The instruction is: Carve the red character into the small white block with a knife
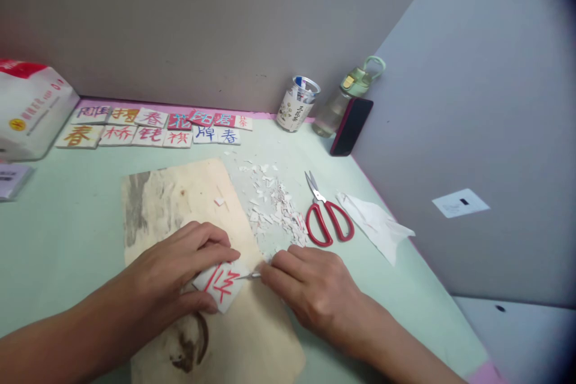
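Note:
A white tile (222,288) with a red character lies on the wooden board (238,342). My left hand (193,264) pins it, with fingers along its upper edge and the thumb at its lower left. In my right hand (310,288) is a thin, pointed metal tool (248,276), pinched near its front, and its tip meets the tile's right side. The tool's handle is hidden by my hand. A small white scrap (219,201) rests on the board above the tile.
White shavings (281,207) are scattered right of the board, beside red-handled scissors (324,213) and a crumpled tissue (378,222). Two rows of character tiles (119,135) run along the back. A can (294,109), a bottle (330,109), a phone (352,127) and a white package (33,114) stand behind.

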`<state>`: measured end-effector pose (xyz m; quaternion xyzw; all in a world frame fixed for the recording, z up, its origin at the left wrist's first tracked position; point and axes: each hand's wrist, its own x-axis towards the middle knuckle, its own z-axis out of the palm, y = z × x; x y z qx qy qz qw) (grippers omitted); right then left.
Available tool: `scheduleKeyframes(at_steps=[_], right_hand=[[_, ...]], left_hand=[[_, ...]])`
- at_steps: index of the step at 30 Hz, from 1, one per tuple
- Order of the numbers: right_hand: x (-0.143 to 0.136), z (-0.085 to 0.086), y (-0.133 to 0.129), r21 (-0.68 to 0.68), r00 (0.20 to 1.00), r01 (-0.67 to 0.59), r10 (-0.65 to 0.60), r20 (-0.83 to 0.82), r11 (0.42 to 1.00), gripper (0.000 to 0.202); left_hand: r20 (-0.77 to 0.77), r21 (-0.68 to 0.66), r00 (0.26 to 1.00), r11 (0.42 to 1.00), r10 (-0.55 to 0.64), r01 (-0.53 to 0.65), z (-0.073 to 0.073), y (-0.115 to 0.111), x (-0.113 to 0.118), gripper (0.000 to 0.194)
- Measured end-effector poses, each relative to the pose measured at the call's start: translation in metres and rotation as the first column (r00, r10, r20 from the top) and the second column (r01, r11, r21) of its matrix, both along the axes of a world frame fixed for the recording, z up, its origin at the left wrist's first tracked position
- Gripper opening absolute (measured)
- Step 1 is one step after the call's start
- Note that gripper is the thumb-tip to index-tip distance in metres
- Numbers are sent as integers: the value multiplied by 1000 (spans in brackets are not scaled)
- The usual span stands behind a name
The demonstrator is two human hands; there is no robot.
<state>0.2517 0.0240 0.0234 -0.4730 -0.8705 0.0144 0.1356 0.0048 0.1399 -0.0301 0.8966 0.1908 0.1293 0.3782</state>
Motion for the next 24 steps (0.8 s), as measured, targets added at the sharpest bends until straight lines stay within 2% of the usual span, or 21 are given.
scheduleKeyframes(at_steps=[17, 24], right_hand=[[-7, -2, 2, -39, 999, 31, -31, 14, 999, 23], [-3, 6, 8, -141, 996, -27, 39, 82, 990, 26]], left_hand=[[17, 32, 1000, 999, -6, 6, 1, 2, 2, 62], [24, 36, 999, 999, 31, -32, 2, -1, 2, 57]])
